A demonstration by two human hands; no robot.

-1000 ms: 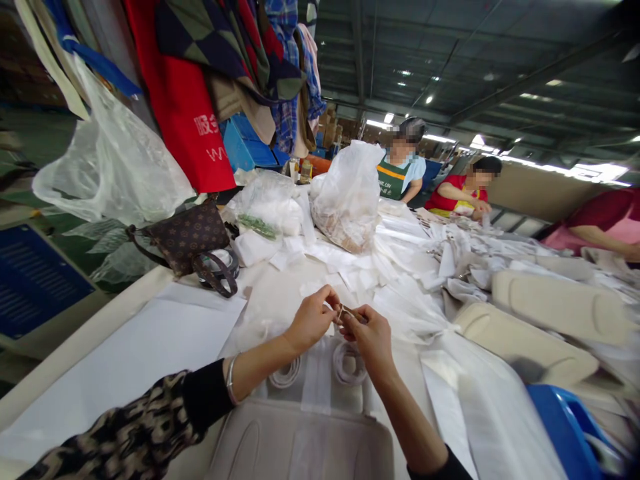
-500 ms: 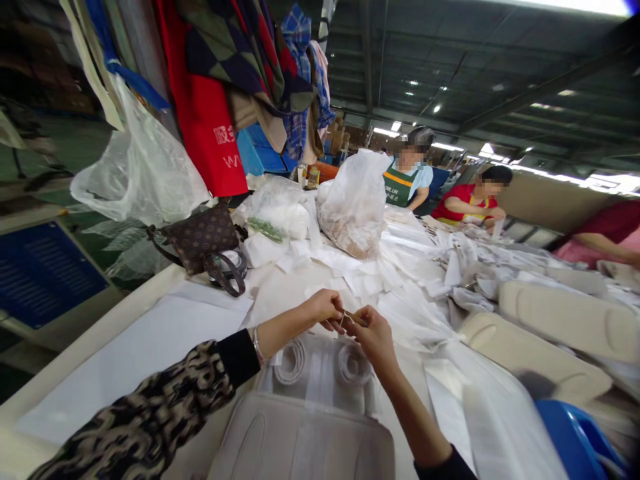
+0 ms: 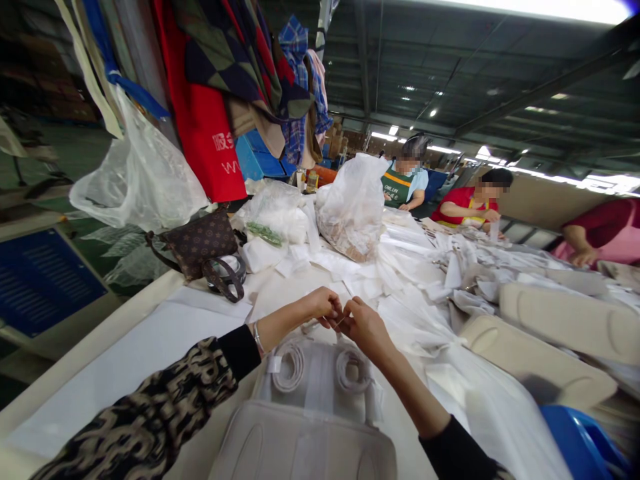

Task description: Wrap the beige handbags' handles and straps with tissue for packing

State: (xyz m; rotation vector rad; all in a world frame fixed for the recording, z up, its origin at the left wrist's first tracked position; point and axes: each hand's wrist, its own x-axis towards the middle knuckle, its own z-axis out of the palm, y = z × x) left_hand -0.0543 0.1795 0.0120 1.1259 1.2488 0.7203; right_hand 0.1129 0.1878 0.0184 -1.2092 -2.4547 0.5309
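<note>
My left hand (image 3: 324, 307) and my right hand (image 3: 364, 325) meet above the far end of a pale beige bag (image 3: 270, 437). Fingertips of both hands are pinched together on a thin pale string (image 3: 341, 321), only a short piece of which shows between them. The bag lies flat in front of me, with a rolled strap (image 3: 289, 367) on the left and another rolled strap (image 3: 353, 369) on the right. A clear strip (image 3: 318, 383) runs down its middle. Neither hand touches the rolls.
Left of the bag lie white sheets (image 3: 130, 353) and a brown patterned purse (image 3: 203, 243). Plastic bags (image 3: 353, 207) and loose white pieces cover the far table. More beige panels (image 3: 535, 353) and a blue container (image 3: 580, 437) are on the right. Co-workers (image 3: 470, 203) sit beyond.
My right hand has turned and drawn its fingers in closer to my left. The brownish piece seen between the hands earlier no longer shows; the string stays between the fingertips.
</note>
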